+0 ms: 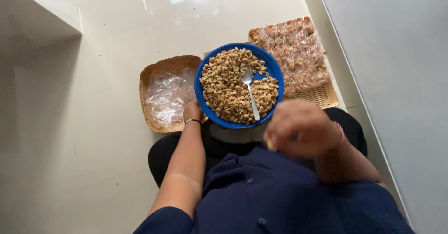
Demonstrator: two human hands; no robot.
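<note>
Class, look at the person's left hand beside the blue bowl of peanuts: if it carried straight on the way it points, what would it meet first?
The left hand points away from the body, already against the round blue bowl's rim. Straight on, it would probably meet the clear plastic bags in the woven tray; depth is uncertain.

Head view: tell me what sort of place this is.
Probably a home floor used as a small food-packing spot. The person sits on glossy pale floor tiles, beside a wall, with a blue bowl of peanuts, a woven tray of filled packets and a basket of clear bags.
</note>
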